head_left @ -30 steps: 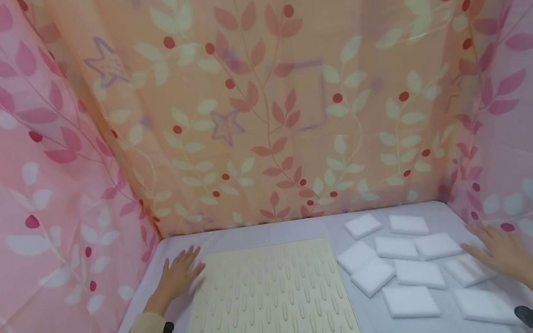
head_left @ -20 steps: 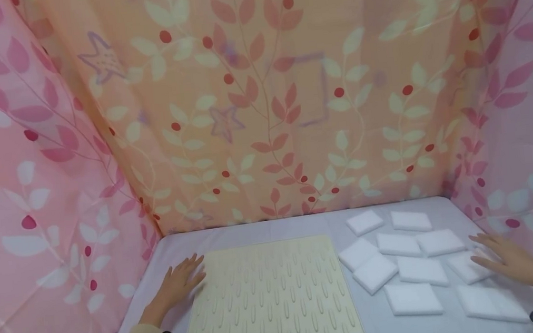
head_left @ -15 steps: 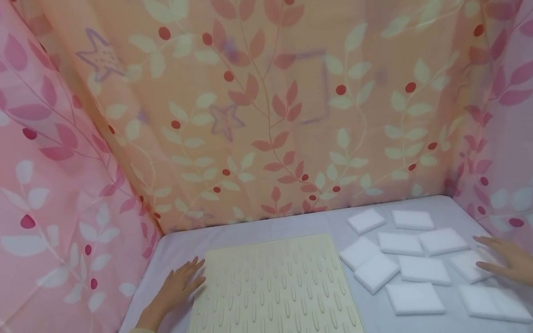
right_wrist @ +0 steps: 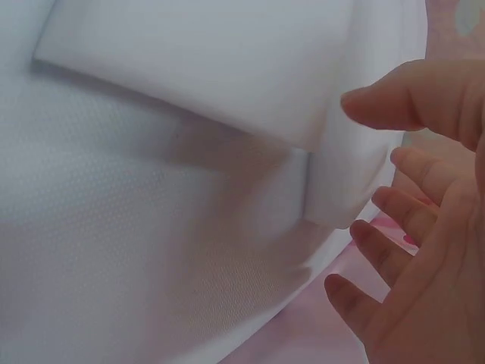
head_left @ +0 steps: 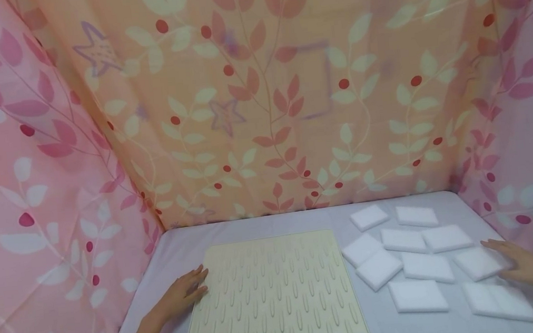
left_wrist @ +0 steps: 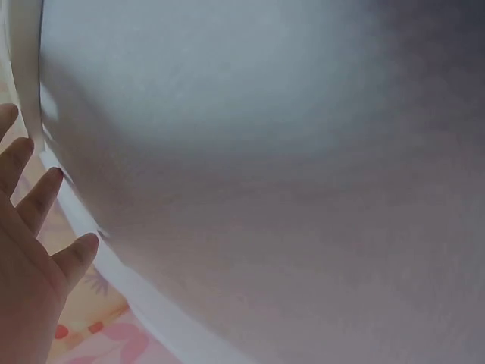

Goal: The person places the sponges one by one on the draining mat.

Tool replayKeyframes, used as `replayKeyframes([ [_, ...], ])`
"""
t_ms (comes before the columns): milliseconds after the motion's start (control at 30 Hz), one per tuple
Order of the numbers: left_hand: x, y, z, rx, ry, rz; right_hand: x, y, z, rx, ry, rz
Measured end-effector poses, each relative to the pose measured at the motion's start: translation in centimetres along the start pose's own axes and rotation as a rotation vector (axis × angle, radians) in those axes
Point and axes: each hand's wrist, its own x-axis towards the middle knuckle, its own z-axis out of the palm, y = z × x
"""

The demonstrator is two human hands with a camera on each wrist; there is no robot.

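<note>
A cream mat (head_left: 277, 292) with rows of raised narrow ovals lies flat in the head view. Beside its left edge is my left hand (head_left: 179, 297), fingers extended and holding nothing; whether it touches the mat I cannot tell. To the mat's right, several white sponge blocks (head_left: 418, 296) lie flat, some edge to edge. My right hand (head_left: 524, 264) is at the far right, next to a white block (head_left: 478, 262), its fingers apart. In the right wrist view the right hand (right_wrist: 432, 227) shows spread fingers with nothing in them, near two white blocks (right_wrist: 204, 61).
A pale lavender cloth (head_left: 262, 225) covers the table. Printed curtains surround it: an orange leafy one (head_left: 260, 98) behind, a pink one (head_left: 51, 206) at left and another pink one (head_left: 526, 138) at right.
Both hands have come slightly nearer the person, and the right hand has also drifted right relative to the blocks. The head view has shifted a little. Mat and blocks stay in place.
</note>
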Motion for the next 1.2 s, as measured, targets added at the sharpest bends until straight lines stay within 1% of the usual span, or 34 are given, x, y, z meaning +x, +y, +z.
replayKeyframes([
  [67,-0.1,0.2,0.0,0.006,0.002,-0.008,-0.1,0.0,0.0,0.019,0.009,-0.036],
  [100,-0.2,0.2,0.0,0.006,-0.003,-0.02,-0.2,0.1,-0.1,0.009,0.017,-0.05],
  [167,-0.4,0.4,0.0,0.008,-0.011,-0.036,-0.1,0.0,-0.1,0.012,0.01,-0.034],
  [267,-0.5,0.6,-0.1,0.019,-0.018,-0.048,0.1,0.1,-0.4,-0.012,-0.026,0.016],
  [333,-0.5,0.6,-0.1,0.027,0.0,-0.027,0.3,0.2,-0.6,-0.044,-0.056,0.049],
  [400,-0.5,0.6,0.0,0.055,0.014,-0.003,0.4,0.4,-0.9,-0.094,-0.067,0.048],
  [467,-0.5,0.5,0.1,0.059,0.022,0.009,0.5,0.5,-1.0,-0.138,-0.057,0.041],
  [567,-0.5,0.5,0.1,0.059,-0.002,-0.007,0.6,0.7,-1.2,-0.196,-0.033,0.006],
  [667,-0.6,0.6,0.1,0.052,-0.029,-0.028,0.6,0.8,-1.3,-0.25,-0.015,-0.007],
  [700,-0.6,0.6,0.1,0.058,-0.035,-0.03,0.6,0.8,-1.3,-0.256,-0.019,-0.008],
  [767,-0.7,0.7,0.1,0.073,-0.044,-0.029,0.6,0.8,-1.5,-0.268,-0.029,0.016],
  [867,-0.8,0.7,0.1,0.079,-0.034,-0.02,0.8,0.6,-1.9,-0.228,-0.075,0.048],
  [900,-0.8,0.6,0.1,0.084,-0.026,-0.012,0.8,0.5,-2.0,-0.22,-0.087,0.074],
  [1000,-0.8,0.5,0.0,0.086,0.001,0.013,0.8,0.3,-2.5,-0.182,-0.109,0.112],
  [1067,-0.9,0.6,-0.1,0.08,0.009,0.017,0.9,0.1,-2.9,-0.169,-0.12,0.131],
  [1167,-0.9,0.6,-0.3,0.069,0.003,0.011,1.4,-0.2,-3.5,-0.131,-0.169,0.169],
  [1200,-0.9,0.5,-0.3,0.068,-0.002,0.005,1.7,-0.4,-3.7,-0.13,-0.172,0.175],
])
